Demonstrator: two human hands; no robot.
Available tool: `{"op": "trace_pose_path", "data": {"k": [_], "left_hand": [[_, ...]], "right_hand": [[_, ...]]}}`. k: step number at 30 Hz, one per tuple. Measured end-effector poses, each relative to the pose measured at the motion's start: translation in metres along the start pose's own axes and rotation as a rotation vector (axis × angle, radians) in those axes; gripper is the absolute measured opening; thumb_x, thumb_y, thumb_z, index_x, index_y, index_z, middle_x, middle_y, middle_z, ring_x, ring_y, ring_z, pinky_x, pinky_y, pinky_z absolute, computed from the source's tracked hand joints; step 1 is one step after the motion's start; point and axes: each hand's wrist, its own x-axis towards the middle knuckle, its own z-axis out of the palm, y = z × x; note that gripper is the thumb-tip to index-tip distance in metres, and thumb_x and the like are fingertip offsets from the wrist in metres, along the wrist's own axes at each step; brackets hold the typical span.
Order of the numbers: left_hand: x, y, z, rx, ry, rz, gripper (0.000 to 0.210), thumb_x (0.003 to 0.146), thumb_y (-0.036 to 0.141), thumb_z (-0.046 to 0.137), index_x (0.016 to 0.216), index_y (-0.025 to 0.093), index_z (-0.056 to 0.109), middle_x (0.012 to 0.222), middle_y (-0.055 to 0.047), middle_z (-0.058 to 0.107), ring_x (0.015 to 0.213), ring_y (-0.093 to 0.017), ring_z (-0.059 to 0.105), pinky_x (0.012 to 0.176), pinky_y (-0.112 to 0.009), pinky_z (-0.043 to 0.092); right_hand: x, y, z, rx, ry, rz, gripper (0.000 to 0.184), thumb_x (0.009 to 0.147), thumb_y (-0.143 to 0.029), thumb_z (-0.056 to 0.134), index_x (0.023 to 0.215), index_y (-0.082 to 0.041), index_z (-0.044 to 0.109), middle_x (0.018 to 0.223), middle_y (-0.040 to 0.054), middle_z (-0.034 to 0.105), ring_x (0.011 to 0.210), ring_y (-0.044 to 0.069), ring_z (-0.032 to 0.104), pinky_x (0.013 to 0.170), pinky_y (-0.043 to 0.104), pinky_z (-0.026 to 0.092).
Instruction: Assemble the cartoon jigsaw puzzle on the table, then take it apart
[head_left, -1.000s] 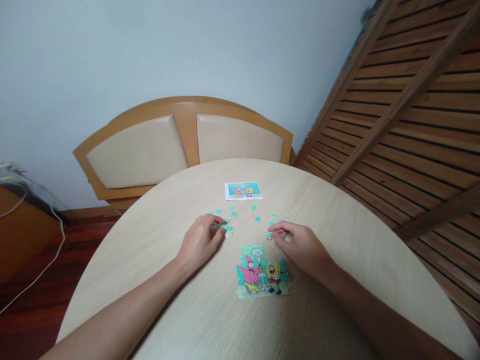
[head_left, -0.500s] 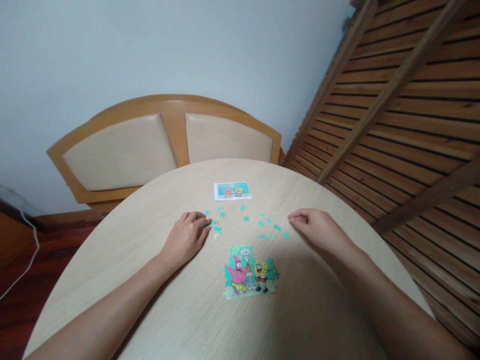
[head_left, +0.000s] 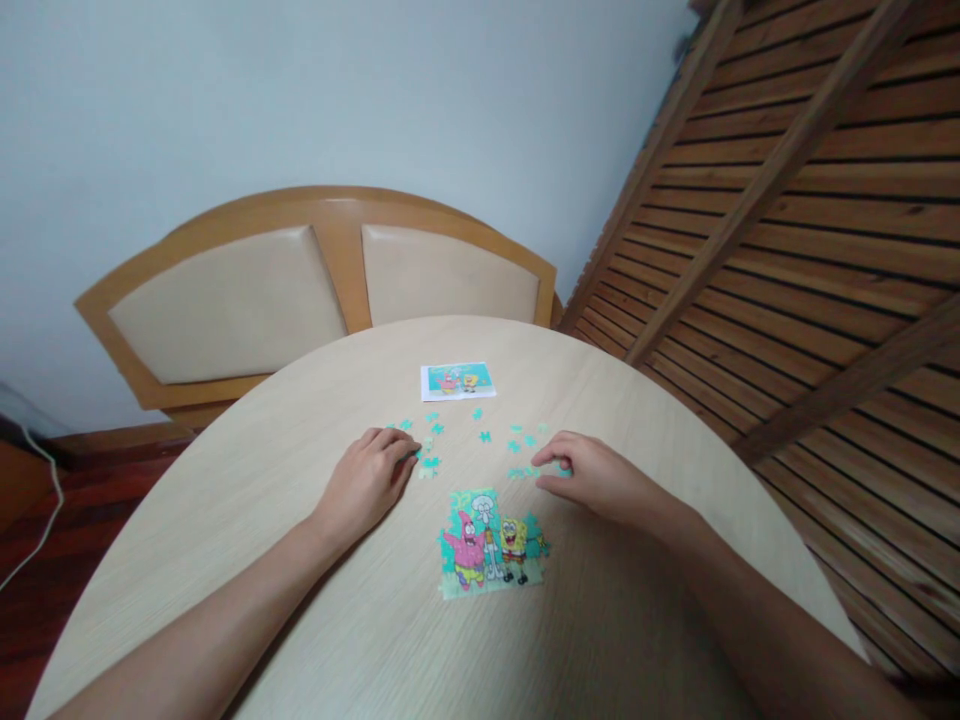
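Note:
A partly assembled jigsaw puzzle (head_left: 491, 545) with a pink starfish, a squid and a yellow sponge figure lies flat in front of me, its outline uneven. My left hand (head_left: 375, 470) rests on the table left of it, thumb and forefinger closed on a small teal puzzle piece (head_left: 420, 454), mostly hidden by the fingertips. Beside those fingers lie more loose pieces (head_left: 431, 463). My right hand (head_left: 585, 472) hovers over the right-hand group of pieces (head_left: 516, 446), thumb and forefinger apart, nothing visible between them. It partly covers that group.
A reference picture card (head_left: 459, 381) with the same figures lies beyond the pieces. Single pieces (head_left: 485, 437) are scattered between the two groups. The round wooden table (head_left: 337, 620) has a padded bench back (head_left: 450, 275) behind it and a slatted wooden panel (head_left: 780, 230) at right.
My right hand has moved left, over the right-hand pieces, and its thumb and forefinger have parted. The left hand has stayed nearly in place by the left pieces. The view has shifted slightly.

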Motion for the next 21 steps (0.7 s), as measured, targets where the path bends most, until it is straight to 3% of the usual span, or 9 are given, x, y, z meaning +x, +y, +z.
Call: {"op": "trace_pose_path", "data": {"k": [9,15,18,21], "left_hand": [[0.003,0.002,-0.001,0.070,-0.007,-0.073,0.019,0.098,0.030,0.056,0.101,0.018,0.070,0.105,-0.008,0.070,0.099,-0.028,0.061,0.088,-0.044,0.052],[0.002,0.002,0.000,0.060,0.017,-0.110,0.020,0.098,0.033,0.056,0.103,0.018,0.068,0.105,-0.009,0.069,0.098,-0.028,0.060,0.088,-0.046,0.051],[0.001,0.008,-0.004,-0.009,0.049,-0.069,0.020,0.098,0.032,0.054,0.105,0.018,0.066,0.105,-0.009,0.067,0.098,-0.027,0.060,0.089,-0.046,0.050],[0.000,0.018,-0.010,-0.151,0.039,0.061,0.020,0.099,0.030,0.050,0.110,0.019,0.064,0.107,-0.009,0.065,0.100,-0.025,0.060,0.091,-0.044,0.050]], "right_hand": [[-0.001,-0.004,0.001,-0.153,0.058,0.114,0.014,0.080,-0.019,0.063,0.089,-0.018,0.073,0.098,0.0080,0.073,0.090,0.024,0.067,0.082,0.034,0.048],[0.000,-0.019,0.001,-0.123,0.097,-0.029,0.015,0.085,-0.017,0.060,0.088,-0.020,0.075,0.094,0.0058,0.072,0.083,0.019,0.066,0.078,0.031,0.048],[0.001,-0.025,0.004,-0.143,0.057,-0.073,0.015,0.085,-0.021,0.065,0.094,-0.021,0.076,0.098,0.0059,0.072,0.083,0.020,0.066,0.078,0.032,0.047],[0.001,-0.025,0.008,-0.151,0.043,-0.081,0.015,0.085,-0.023,0.068,0.097,-0.021,0.077,0.100,0.0065,0.072,0.086,0.020,0.066,0.080,0.034,0.047]]}}
